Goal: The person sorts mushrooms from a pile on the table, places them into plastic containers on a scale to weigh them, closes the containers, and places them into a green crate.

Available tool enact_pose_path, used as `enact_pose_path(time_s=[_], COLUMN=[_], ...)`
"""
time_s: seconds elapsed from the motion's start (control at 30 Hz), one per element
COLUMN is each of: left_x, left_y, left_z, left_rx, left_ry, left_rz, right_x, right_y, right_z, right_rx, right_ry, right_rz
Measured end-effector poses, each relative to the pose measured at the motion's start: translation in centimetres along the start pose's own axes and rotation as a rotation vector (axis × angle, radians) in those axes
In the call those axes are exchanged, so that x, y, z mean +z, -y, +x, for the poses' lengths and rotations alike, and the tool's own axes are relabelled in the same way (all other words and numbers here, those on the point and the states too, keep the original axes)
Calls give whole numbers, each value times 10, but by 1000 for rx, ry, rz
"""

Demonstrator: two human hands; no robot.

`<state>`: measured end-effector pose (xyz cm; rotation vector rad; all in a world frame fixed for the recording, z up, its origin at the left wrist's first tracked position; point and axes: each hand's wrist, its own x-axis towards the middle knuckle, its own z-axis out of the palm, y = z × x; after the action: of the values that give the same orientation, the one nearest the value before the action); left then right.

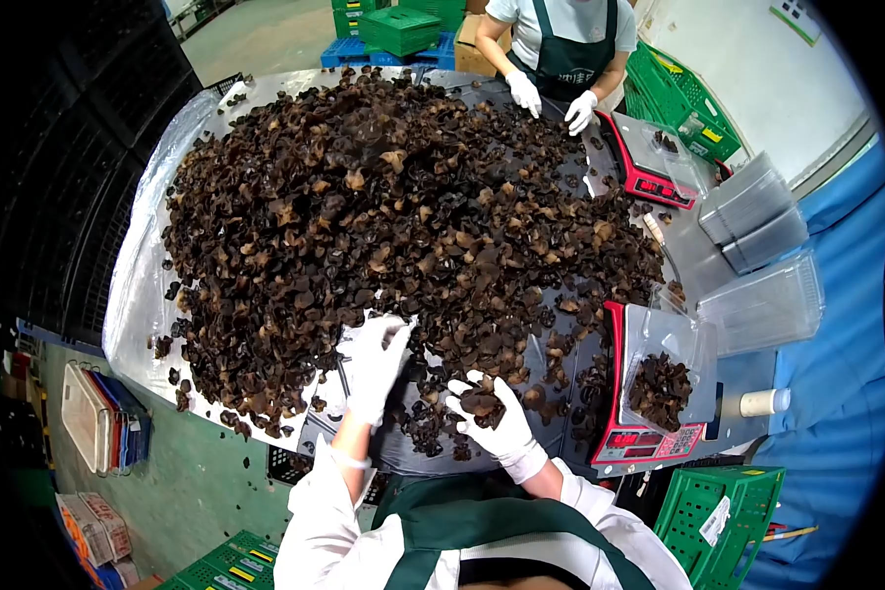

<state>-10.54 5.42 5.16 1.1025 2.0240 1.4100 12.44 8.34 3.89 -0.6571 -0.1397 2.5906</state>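
my right hand (501,433) clamped on dark pieces (481,402); near scale (647,445) lies right of it. my left hand (372,369), at heap (295,246): closure, i cannot tell.

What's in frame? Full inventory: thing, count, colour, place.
Wood-ear fungus: uncountable, black-brown, heaped on table, some on both scales
Table: 1, grey, centre
Digital scales: 2, red, right side
Clear plastic boxes: several, colourless, right; one on near scale
Cylinder: 1, cream, right edge
Plastic crates: many, green, top, upper right, both bottom corners
Stacked crates or racks: uncountable, black, left
Upright trays: several, white/red/blue, lower left
Pallet: 1, blue, top
Cardboard box: 1, brown, top
Curtain: 1, blue, right
Co-worker: 1, green apron, top
Left hand: 1, white glove, at heap
Right hand: 1, white glove, holding fungus
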Motion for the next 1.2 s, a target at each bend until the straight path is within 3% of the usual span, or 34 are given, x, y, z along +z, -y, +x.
enact_pose_path(time_s=[0.07, 0.2, 0.27, 0.33, 0.4, 0.47, 0.5, 0.53, 0.6, 0.63, 0.67, 0.73, 0.77, 0.8, 0.87, 0.93, 1.07, 1.2], left_x=[13, 33, 39, 32, 23, 13, 7, 6, 2, 0, -4, -3, 1, 2, 1, 5, 11, 7], left_y=[29, 36, 57, 70, 78, 83, 81, 79, 69, 60, 40, 27, 31, 21, -11, -27, -23, -23], left_z=[19, 32, 34, 35, 35, 32, 25, 19, 5, -1, -6, -16, -21, -24, -51, -69, -92, -100], left_rx=[115, 24, 131, 171, 189, 106, -173, -158, -345, -379, -426, -436, -343, -140, 71, 454, 143, 19], left_ry=[-140, -36, -105, -126, -159, -118, -11, 18, 114, 142, 159, 154, 215, 274, 327, 309, 199, 137], left_rz=[358, 674, 698, 481, 221, 51, -233, -486, -1016, -1134, -1134, -1149, -1172, -1052, -276, 38, -112, -188], right_x=[4, 18, 15, 20, 19, 34, 38, 30, 23, 31, 35, 40, 53, 49, 34, 35, 29, 50], right_y=[0, -1, 0, 1, 1, -2, 1, 1, -1, 1, 0, -1, 2, 1, -3, -7, -7, -3], right_z=[-1, -7, -7, -8, -4, -10, -9, -7, -2, -6, -7, -8, -11, -9, -3, -2, -10, -16], right_rx=[-26, -34, -25, -53, -33, -197, -105, -105, -99, -391, -389, -179, -147, -146, 12, -217, -27, -80], right_ry=[-24, -21, 9, 25, 139, 138, 138, 137, 191, 261, 258, 169, 147, 148, 210, 216, 189, 188], right_rz=[-72, -264, -214, -313, -118, -618, -286, -283, -325, -1114, -1113, -959, -1018, -1019, -418, -909, -725, -773])
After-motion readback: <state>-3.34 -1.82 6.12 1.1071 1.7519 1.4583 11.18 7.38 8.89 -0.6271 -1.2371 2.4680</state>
